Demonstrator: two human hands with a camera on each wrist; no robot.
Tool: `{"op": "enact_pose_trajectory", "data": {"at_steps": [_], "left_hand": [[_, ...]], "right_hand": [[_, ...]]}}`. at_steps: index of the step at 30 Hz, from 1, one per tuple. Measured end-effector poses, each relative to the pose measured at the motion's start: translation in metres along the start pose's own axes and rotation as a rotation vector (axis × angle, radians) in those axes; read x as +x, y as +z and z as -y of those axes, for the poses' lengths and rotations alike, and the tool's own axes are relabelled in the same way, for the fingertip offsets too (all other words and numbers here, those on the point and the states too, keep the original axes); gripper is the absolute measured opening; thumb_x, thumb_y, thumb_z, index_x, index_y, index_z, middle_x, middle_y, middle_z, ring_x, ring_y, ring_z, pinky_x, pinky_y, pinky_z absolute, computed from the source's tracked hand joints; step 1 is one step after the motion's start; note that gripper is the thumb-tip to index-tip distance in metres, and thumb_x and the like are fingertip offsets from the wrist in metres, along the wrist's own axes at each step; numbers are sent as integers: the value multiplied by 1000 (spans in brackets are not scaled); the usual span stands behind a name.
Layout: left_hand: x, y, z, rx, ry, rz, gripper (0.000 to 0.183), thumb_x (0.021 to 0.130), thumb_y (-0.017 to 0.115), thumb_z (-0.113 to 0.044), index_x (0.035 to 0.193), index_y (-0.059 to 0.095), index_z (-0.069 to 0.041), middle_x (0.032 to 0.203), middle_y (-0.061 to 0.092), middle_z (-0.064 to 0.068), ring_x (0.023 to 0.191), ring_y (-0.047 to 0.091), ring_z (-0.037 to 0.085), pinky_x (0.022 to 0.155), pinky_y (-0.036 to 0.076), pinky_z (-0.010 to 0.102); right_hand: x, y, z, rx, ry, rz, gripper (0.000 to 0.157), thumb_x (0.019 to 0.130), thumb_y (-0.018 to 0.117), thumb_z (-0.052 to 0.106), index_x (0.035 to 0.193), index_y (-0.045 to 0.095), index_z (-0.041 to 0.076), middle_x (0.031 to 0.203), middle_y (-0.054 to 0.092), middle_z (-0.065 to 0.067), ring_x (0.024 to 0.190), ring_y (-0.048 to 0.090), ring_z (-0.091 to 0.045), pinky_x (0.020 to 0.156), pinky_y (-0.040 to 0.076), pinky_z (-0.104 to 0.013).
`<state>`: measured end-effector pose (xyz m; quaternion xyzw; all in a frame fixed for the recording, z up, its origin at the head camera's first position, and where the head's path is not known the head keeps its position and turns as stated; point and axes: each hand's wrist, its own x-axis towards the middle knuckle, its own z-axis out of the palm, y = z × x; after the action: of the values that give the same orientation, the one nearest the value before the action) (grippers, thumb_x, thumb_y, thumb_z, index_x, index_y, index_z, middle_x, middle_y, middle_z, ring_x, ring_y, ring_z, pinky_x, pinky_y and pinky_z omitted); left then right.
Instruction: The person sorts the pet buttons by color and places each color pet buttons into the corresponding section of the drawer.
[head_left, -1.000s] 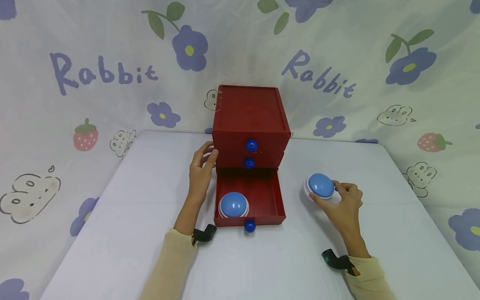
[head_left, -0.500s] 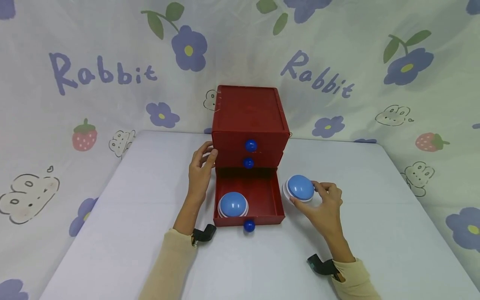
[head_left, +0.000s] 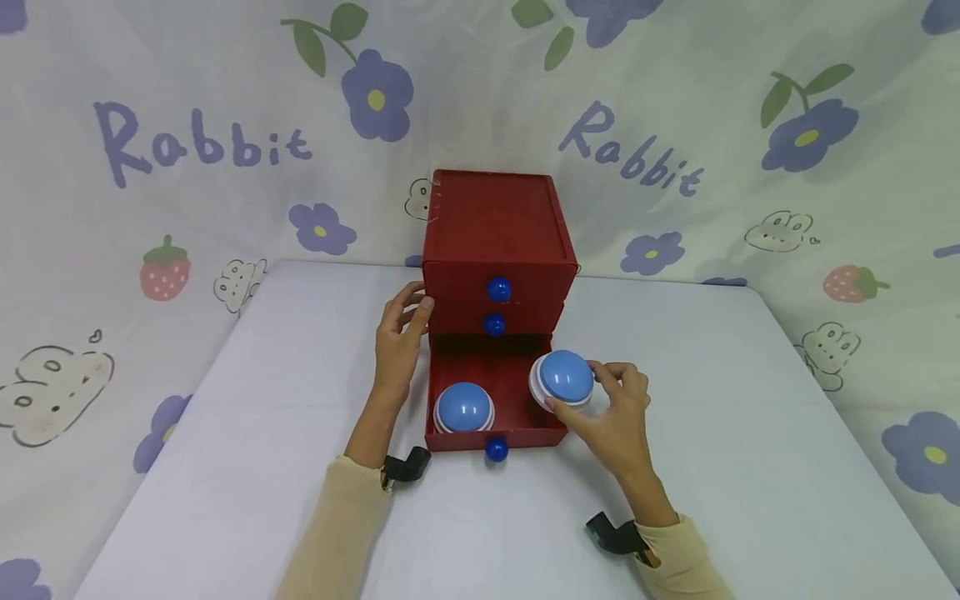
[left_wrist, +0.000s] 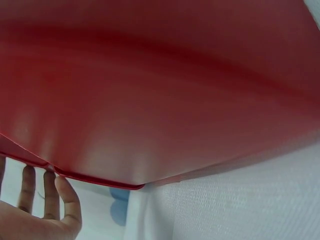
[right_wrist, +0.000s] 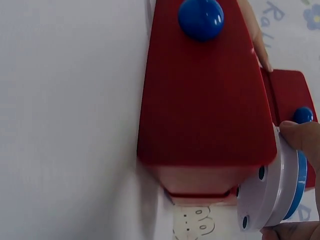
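Note:
In the head view, a red drawer cabinet (head_left: pixel 498 217) stands with its bottom drawer (head_left: pixel 536 438) pulled out. A push button (head_left: pixel 463 407) with a blue dome and white base sits in the drawer's front left corner. My right hand (head_left: pixel 621 423) pinches a second, matching push button (head_left: pixel 566 375) between thumb and fingers, over the drawer's right side. The right wrist view shows this button's white base (right_wrist: pixel 265 185) tilted beside the drawer front (right_wrist: pixel 205 100). My left hand (head_left: pixel 397 350) rests its fingers against the cabinet's left side; the left wrist view shows fingertips (left_wrist: pixel 51 187) at its edge.
Both upper drawers are closed, with blue knobs (head_left: pixel 499 290) on their fronts. Another blue knob (head_left: pixel 497 450) sticks out from the bottom drawer. The white table (head_left: pixel 300 350) meets a patterned cloth backdrop (head_left: pixel 480 92) behind the cabinet.
My right hand has carried its push button left, from the table area right of the cabinet to over the open drawer. My left hand stays against the cabinet's side.

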<state>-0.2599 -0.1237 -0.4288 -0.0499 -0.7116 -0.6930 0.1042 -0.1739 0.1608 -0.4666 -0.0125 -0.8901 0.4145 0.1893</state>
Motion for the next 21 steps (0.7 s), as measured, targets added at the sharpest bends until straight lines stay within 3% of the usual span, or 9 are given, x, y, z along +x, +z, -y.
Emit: {"op": "enact_pose_trajectory", "data": {"at_steps": [11, 21], "left_hand": [[1, 0, 2, -19, 10, 4, 49, 102, 58, -30, 148, 49, -15, 142, 46, 13, 127, 48, 31, 101, 46, 52], [2, -1, 3, -20, 20, 5, 48, 102, 57, -29, 147, 49, -14, 140, 48, 10, 126, 49, 29, 100, 47, 50]], "right_hand": [[-4, 19, 15, 5, -43, 22, 70, 67, 92, 37, 125, 66, 6, 119, 45, -10, 125, 34, -30, 91, 45, -56], [-7, 28, 20, 42, -91, 10, 68, 67, 92, 36, 122, 67, 6, 116, 45, -9, 123, 35, -30, 91, 39, -53]]}}
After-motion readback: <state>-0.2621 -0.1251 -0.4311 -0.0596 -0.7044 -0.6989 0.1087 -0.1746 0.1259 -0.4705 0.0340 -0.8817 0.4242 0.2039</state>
